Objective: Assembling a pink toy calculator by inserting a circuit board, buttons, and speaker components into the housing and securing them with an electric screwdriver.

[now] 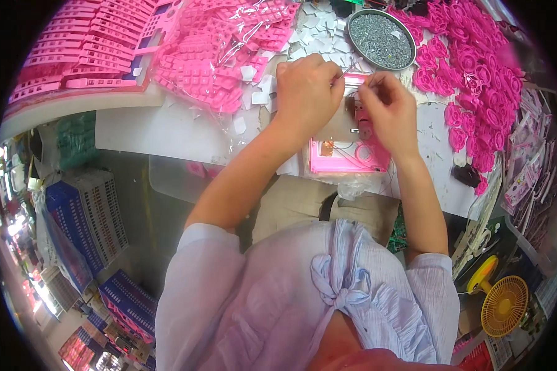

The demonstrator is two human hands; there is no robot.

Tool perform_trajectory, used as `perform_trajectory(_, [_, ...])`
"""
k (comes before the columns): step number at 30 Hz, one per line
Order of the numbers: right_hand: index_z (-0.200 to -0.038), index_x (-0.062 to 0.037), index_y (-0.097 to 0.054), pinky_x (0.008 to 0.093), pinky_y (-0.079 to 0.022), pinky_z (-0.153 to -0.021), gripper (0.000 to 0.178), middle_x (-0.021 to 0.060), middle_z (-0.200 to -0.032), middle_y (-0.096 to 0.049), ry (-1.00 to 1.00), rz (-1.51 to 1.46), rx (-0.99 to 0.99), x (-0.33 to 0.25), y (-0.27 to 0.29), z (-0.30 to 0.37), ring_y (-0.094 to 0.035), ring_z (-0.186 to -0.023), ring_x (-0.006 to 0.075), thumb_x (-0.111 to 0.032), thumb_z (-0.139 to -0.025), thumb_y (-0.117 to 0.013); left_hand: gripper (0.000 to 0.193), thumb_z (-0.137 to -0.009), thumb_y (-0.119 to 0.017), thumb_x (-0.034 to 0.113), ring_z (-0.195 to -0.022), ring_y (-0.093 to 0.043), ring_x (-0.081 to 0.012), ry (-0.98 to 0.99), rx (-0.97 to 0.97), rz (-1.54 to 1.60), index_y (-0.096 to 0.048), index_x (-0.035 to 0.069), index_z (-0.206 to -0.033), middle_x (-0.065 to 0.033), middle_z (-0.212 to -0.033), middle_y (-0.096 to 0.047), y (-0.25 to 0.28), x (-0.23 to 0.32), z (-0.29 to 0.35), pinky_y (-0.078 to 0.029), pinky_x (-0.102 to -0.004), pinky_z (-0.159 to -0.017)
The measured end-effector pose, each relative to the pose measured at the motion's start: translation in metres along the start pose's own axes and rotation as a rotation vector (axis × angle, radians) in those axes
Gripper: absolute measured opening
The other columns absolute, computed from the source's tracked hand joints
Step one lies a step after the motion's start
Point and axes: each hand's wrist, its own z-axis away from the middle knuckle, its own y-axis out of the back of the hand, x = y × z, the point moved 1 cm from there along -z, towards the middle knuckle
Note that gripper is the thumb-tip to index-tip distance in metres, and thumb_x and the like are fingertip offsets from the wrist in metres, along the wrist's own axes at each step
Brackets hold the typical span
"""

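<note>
A pink plastic casing (pixel 328 164) lies on the worktable in front of me, with a flat grey-brown piece (pixel 334 128) across its middle and thin wires at its lower right. My left hand (pixel 309 86) is closed at the casing's upper left, its thumb and fingertips pressed together; what they pinch is too small to make out. On the other side, my right hand (pixel 390 111) is also closed, thumb against fingers, beside the upper pink edge (pixel 354 79). Whatever sits between its fingertips is hidden.
Beyond my hands lie many white paper squares (pixel 319 31) and a round tray of small metal screws (pixel 382 41). Bagged pink parts (pixel 213 55) and stacked pink strips (pixel 86 46) stand left. Wired pink rings (pixel 470 68) pile up right. A yellow fan (pixel 504 306) is lower right.
</note>
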Motion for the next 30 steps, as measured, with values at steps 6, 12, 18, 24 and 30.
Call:
perform_trajectory(6, [-0.094, -0.0105, -0.069, 0.0384, -0.055, -0.07, 0.016, -0.0014, -0.104, -0.069, 0.604, 0.64, -0.362, -0.013, 0.001, 0.003, -0.062, -0.095, 0.0255, -0.007, -0.078, -0.069, 0.017, -0.08, -0.076, 0.023, -0.069, -0.067, -0.0247, 0.028, -0.104, 0.228, -0.075, 0.006, -0.083, -0.0093, -0.078, -0.068, 0.002, -0.015, -0.008, -0.049, -0.039, -0.062])
perform_trajectory(12, [-0.097, -0.009, -0.069, 0.0401, -0.055, -0.076, 0.017, 0.004, -0.102, -0.068, 0.809, 0.606, -0.013, -0.037, 0.03, -0.025, -0.062, -0.095, 0.0272, -0.008, -0.08, -0.07, 0.017, -0.078, -0.078, 0.021, -0.069, -0.067, -0.025, -0.144, -0.161, 0.049, -0.074, 0.006, -0.084, -0.0092, -0.081, -0.07, 0.01, -0.011, -0.016, -0.051, -0.0364, -0.062])
perform_trajectory(18, [-0.1, -0.0075, -0.071, 0.0391, -0.053, -0.071, 0.024, 0.0062, -0.091, -0.068, 0.658, 0.647, -0.052, -0.003, 0.032, -0.022, -0.062, -0.087, 0.0288, -0.003, -0.077, -0.073, 0.017, -0.077, -0.078, 0.014, -0.075, -0.067, -0.0244, -0.126, -0.123, 0.259, -0.073, 0.002, -0.088, -0.0096, -0.088, -0.072, 0.016, -0.005, -0.009, -0.052, -0.0346, -0.067])
perform_trajectory(24, [-0.097, -0.008, -0.072, 0.0379, -0.052, -0.067, 0.02, 0.0055, -0.088, -0.067, 0.821, 0.658, 0.042, -0.01, 0.026, -0.015, -0.061, -0.082, 0.0277, -0.004, -0.078, -0.074, 0.017, -0.08, -0.077, 0.013, -0.079, -0.069, -0.0221, -0.029, -0.195, 0.345, -0.073, 0.0, -0.092, -0.0114, -0.09, -0.073, 0.018, -0.005, -0.006, -0.053, -0.0329, -0.068])
perform_trajectory(30, [-0.094, -0.0079, -0.074, 0.0387, -0.052, -0.072, 0.01, 0.0072, -0.085, -0.068, 0.41, 0.65, -0.188, -0.009, 0.036, -0.031, -0.061, -0.083, 0.0281, -0.013, -0.086, -0.072, 0.017, -0.08, -0.076, 0.012, -0.072, -0.069, -0.0227, -0.133, -0.235, 0.288, -0.075, 0.003, -0.095, -0.0116, -0.082, -0.073, 0.014, -0.006, -0.01, -0.053, -0.0327, -0.069])
